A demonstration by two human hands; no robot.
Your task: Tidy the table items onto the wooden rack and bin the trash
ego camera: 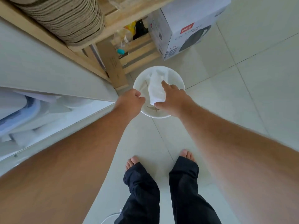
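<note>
A round white bin (176, 75) stands on the floor beside the foot of the wooden rack (140, 50). Over its opening my right hand (173, 99) grips a crumpled white tissue or bag (156, 89), forefinger stretched along it. My left hand (131, 101) is at the bin's left rim with its fingers curled shut; whether it pinches the bin liner I cannot tell. A stack of woven mats or plates (64, 18) fills an upper rack shelf.
A white electric-kettle box (186, 26) sits on the floor right of the rack. Plastic bottles (121, 38) and a cardboard piece (113, 65) lie on the lowest shelf. A white table edge (48, 75) runs along the left. My bare feet (161, 159) stand on pale tiles.
</note>
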